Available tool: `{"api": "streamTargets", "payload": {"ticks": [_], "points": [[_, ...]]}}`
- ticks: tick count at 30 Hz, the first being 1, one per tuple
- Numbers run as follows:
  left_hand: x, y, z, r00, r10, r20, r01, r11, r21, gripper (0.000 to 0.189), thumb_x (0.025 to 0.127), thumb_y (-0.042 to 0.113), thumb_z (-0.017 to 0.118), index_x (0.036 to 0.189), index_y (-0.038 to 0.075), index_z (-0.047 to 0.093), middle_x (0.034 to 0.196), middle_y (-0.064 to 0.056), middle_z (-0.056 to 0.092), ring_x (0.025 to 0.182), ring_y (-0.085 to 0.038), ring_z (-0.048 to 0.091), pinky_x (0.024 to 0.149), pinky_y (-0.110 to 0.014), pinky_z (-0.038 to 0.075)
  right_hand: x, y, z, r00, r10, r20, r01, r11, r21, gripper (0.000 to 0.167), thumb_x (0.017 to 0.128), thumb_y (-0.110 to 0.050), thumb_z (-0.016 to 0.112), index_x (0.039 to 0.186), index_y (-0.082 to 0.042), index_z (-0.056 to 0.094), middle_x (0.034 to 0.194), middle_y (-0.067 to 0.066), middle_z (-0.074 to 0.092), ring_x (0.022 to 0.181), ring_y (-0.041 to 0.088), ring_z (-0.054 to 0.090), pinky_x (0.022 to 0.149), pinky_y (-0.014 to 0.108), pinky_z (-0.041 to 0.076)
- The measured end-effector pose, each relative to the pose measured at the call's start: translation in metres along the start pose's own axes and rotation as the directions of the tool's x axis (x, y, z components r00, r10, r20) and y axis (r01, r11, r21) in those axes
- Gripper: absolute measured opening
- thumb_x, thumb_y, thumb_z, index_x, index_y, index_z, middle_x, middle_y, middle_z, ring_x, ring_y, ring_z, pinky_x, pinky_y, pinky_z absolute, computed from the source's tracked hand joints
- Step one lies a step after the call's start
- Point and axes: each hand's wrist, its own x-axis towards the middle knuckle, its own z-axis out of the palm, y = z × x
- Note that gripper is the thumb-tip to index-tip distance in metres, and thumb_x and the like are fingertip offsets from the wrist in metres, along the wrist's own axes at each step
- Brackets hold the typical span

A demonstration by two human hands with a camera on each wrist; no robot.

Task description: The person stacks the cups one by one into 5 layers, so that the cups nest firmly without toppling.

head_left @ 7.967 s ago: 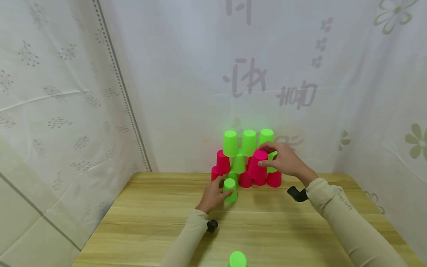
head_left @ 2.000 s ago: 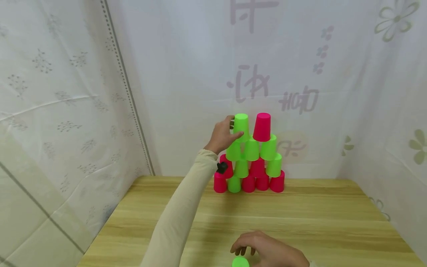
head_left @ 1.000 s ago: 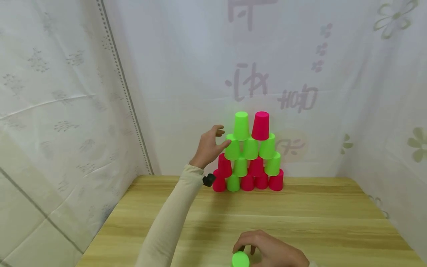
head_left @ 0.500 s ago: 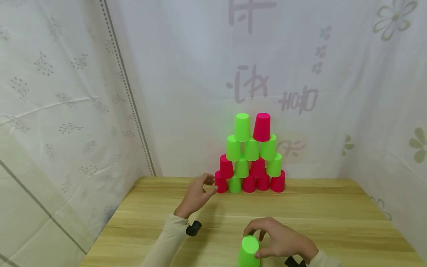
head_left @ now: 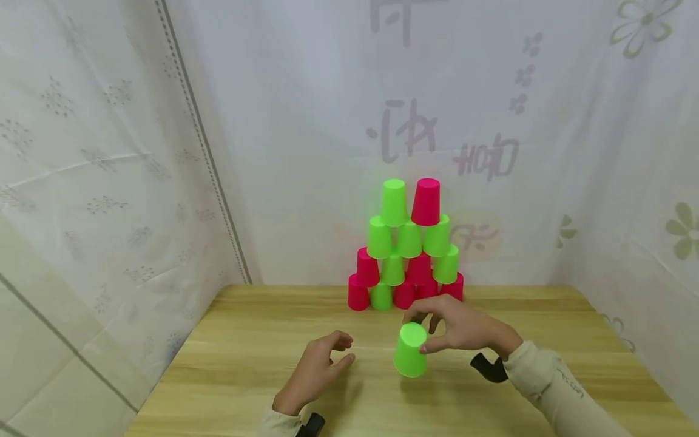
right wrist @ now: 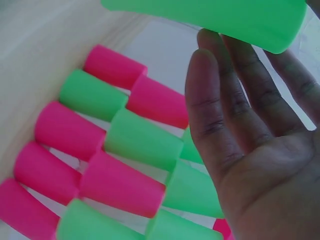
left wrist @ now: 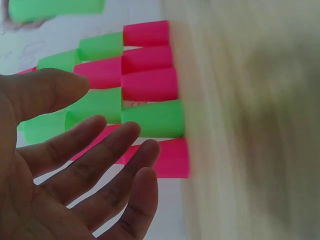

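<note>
In the head view my right hand (head_left: 464, 325) pinches an upside-down green cup (head_left: 411, 352) between thumb and fingers, with its shadow on the table below it. In the right wrist view the same green cup (right wrist: 215, 17) crosses the top of the picture against the fingers. My left hand (head_left: 314, 370) hovers left of that cup, fingers relaxed and holding nothing. Behind both hands stands a pyramid of upside-down green and pink cups. Its top tier is one green cup (head_left: 394, 203) beside one pink cup (head_left: 426, 203).
The pyramid stands in tiers near the far edge of the wooden table (head_left: 273, 328), with a pink cup (head_left: 358, 293) at its lower left corner. A white patterned curtain (head_left: 306, 152) hangs close behind it and along both sides.
The green and pink cups earlier in my hands now form the top tier. My left hand has let go and come back down. My right hand has picked up the front green cup and carried it forward.
</note>
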Motion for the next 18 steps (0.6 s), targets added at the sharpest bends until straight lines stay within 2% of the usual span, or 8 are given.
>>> {"api": "streamTargets", "payload": {"ticks": [4,7,12,18], "points": [[-0.012,0.001,0.001,1.000,-0.004,0.031,0.004,1.000,-0.002,0.021,0.095,0.023,0.068,0.111,0.009,0.067,0.108,-0.011,0.075,0.102,-0.031,0.071,0.070,-0.025,0.055,0.012,-0.003,-0.019,1.000,0.015,-0.009,-0.015,1.000,0.009,0.036,0.085,-0.023,0.081,0.117,-0.019,0.064,0.108,-0.003,0.071,0.095,0.009,0.066,0.078,0.031,0.060],[-0.017,-0.001,0.004,0.999,-0.001,0.040,0.001,1.000,-0.004,0.019,0.094,0.019,0.068,0.110,0.008,0.067,0.107,-0.011,0.075,0.100,-0.031,0.071,0.069,-0.024,0.054,0.020,-0.006,-0.033,0.999,0.045,-0.018,-0.045,0.999,-0.024,0.036,0.086,-0.027,0.080,0.117,-0.020,0.064,0.110,-0.003,0.069,0.093,0.012,0.065,0.079,0.030,0.059],[-0.020,-0.005,0.011,0.999,0.017,0.040,-0.017,1.000,-0.008,0.019,0.094,0.017,0.068,0.109,0.005,0.067,0.103,-0.011,0.076,0.096,-0.026,0.072,0.068,-0.022,0.054,0.028,-0.011,-0.057,0.996,0.081,-0.030,-0.082,0.995,-0.048,0.035,0.086,-0.026,0.080,0.117,-0.018,0.064,0.112,-0.002,0.068,0.092,0.018,0.069,0.080,0.033,0.060],[-0.024,-0.005,0.017,0.999,0.048,0.026,-0.047,0.998,-0.039,0.016,0.094,0.014,0.067,0.106,0.004,0.068,0.094,-0.007,0.076,0.088,-0.016,0.073,0.064,-0.021,0.055,0.036,-0.017,-0.083,0.991,0.107,-0.079,-0.115,0.988,-0.104,0.039,0.085,-0.027,0.080,0.118,-0.014,0.065,0.109,0.001,0.071,0.094,0.017,0.066,0.083,0.032,0.060]]}}
